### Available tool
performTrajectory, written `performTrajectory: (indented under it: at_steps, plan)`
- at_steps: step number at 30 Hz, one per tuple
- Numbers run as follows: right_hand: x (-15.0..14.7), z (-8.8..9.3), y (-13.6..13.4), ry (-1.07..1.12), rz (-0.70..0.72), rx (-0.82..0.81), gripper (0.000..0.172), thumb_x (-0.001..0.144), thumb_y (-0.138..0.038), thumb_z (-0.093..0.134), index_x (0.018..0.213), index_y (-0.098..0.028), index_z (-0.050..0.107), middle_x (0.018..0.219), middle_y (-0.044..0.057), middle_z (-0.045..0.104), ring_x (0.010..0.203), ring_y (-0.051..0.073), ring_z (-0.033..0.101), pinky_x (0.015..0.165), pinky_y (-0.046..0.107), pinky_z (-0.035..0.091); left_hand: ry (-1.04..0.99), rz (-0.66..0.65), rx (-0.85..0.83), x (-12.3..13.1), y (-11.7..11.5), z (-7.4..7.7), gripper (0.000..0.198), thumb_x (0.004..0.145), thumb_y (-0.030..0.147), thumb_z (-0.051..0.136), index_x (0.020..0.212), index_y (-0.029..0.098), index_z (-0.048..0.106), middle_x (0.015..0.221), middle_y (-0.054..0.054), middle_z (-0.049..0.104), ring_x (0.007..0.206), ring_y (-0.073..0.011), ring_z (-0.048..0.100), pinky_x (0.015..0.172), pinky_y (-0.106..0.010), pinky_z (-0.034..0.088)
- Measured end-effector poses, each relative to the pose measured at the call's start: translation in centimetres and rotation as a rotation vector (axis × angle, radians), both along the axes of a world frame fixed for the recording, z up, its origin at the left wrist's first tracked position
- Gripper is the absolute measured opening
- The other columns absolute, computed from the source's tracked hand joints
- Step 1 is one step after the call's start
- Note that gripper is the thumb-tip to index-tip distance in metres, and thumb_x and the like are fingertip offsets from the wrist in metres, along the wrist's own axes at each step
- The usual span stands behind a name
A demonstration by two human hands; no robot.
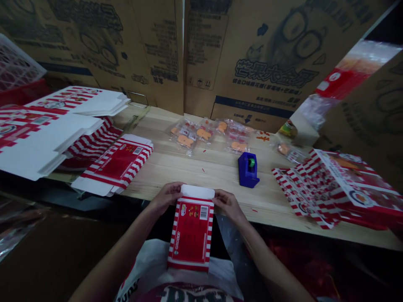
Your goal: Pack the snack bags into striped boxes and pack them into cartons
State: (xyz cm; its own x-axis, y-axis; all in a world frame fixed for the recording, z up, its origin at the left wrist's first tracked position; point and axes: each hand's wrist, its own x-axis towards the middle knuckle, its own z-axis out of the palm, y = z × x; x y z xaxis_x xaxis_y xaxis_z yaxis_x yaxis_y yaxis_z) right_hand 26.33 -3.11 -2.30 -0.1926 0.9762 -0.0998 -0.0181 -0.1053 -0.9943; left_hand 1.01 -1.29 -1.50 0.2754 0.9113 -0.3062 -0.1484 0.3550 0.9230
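My left hand (pixel 166 198) and my right hand (pixel 228 205) grip the top corners of a flat red-and-white striped carton (pixel 190 233), holding it upright over my lap. Its white flap (pixel 197 192) sticks up between my hands, and a barcode shows on its face. Beyond my hands on the wooden table (pixel 195 167) stands a blue tape dispenser (pixel 248 169). Several clear packets of orange shaped pieces (pixel 185 136) lie further back.
Stacks of flat striped cartons (pixel 116 164) lie at the table's left side, and a loose pile of printed cartons (pixel 333 188) sits at the right. Printed cardboard boxes (pixel 252 54) stand along the back, and a white plastic crate (pixel 15 63) is at far left.
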Motion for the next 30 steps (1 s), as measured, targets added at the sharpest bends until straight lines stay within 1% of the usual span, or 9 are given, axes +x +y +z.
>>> performTrajectory:
  at_steps: [3,7,10,14,18,20,22,26,30]
  plan:
    - [0.0,-0.3,-0.1,-0.056,0.008,0.053,0.018,0.075,-0.037,0.073,0.081,-0.02,0.072,0.08,0.002,0.071,0.075,0.018,0.065,0.071,0.028,0.05,0.083,0.01,0.076,0.0,0.1,-0.8,0.03,0.063,0.038,0.078,0.078,0.015,0.067,0.071,-0.002,0.067,0.063,-0.0158,0.061,0.059,-0.025,0.047]
    - [0.1,-0.7,-0.6,-0.147,-0.003,0.115,0.022,0.082,-0.041,0.066,0.086,-0.021,0.075,0.092,0.005,0.074,0.087,0.021,0.067,0.079,0.032,0.052,0.156,0.052,0.13,0.1,-0.5,-1.2,0.021,0.068,0.035,0.074,0.075,0.016,0.07,0.074,-0.003,0.069,0.068,-0.017,0.062,0.064,-0.026,0.048]
    - [0.2,-0.4,-1.0,-0.161,0.027,0.111,0.025,0.083,-0.044,0.066,0.091,-0.022,0.075,0.098,0.007,0.074,0.092,0.023,0.067,0.082,0.033,0.052,0.237,-0.017,0.226,-0.2,-0.8,-0.3,0.016,0.068,0.031,0.074,0.072,0.016,0.072,0.076,-0.005,0.07,0.072,-0.0181,0.063,0.068,-0.027,0.047]
    - [0.1,0.2,-1.3,-0.172,0.054,0.094,0.026,0.083,-0.044,0.066,0.084,-0.02,0.074,0.091,0.007,0.075,0.086,0.023,0.069,0.076,0.033,0.053,0.442,-0.121,0.445,-0.5,-0.8,1.3,0.018,0.077,0.032,0.064,0.07,0.017,0.071,0.073,-0.004,0.066,0.069,-0.0164,0.06,0.065,-0.026,0.045]
    - [-0.1,1.0,-1.3,-0.356,0.069,0.176,0.016,0.08,-0.034,0.068,0.086,-0.019,0.07,0.086,0.006,0.074,0.079,0.022,0.069,0.071,0.031,0.053,0.565,-0.162,0.514,-0.6,-0.7,1.9,0.015,0.073,0.027,0.064,0.078,0.015,0.072,0.073,-0.004,0.066,0.065,-0.0147,0.057,0.061,-0.024,0.043]
    - [-0.1,1.5,-1.1,-0.471,0.052,0.23,0.018,0.08,-0.031,0.066,0.093,-0.018,0.069,0.086,0.006,0.074,0.077,0.022,0.069,0.071,0.031,0.053,0.573,-0.184,0.516,-0.7,-0.4,2.0,0.019,0.075,0.027,0.062,0.082,0.013,0.072,0.073,-0.005,0.067,0.065,-0.0145,0.057,0.06,-0.024,0.042]
    - [0.0,2.1,-0.7,-0.507,0.048,0.236,0.019,0.08,-0.03,0.065,0.095,-0.018,0.068,0.083,0.006,0.074,0.073,0.021,0.069,0.068,0.031,0.053,0.531,-0.208,0.478,-0.8,0.0,2.0,0.022,0.077,0.029,0.061,0.081,0.012,0.072,0.07,-0.005,0.067,0.062,-0.014,0.057,0.058,-0.024,0.042]
    - [0.0,2.9,0.2,-0.45,0.059,0.159,0.011,0.078,-0.028,0.063,0.077,-0.017,0.065,0.069,0.005,0.071,0.063,0.019,0.066,0.059,0.027,0.05,0.44,-0.253,0.433,-0.6,1.0,2.3,0.023,0.076,0.033,0.062,0.072,0.011,0.07,0.062,-0.003,0.064,0.057,-0.0125,0.054,0.054,-0.022,0.04]
    - [0.1,3.1,0.0,-0.404,0.055,0.163,0.014,0.078,-0.028,0.062,0.07,-0.016,0.064,0.065,0.003,0.068,0.062,0.017,0.064,0.057,0.026,0.048,0.444,-0.247,0.482,-0.5,1.1,2.6,0.024,0.077,0.031,0.062,0.062,0.012,0.064,0.058,0.0,0.058,0.056,-0.0103,0.05,0.053,-0.02,0.037]
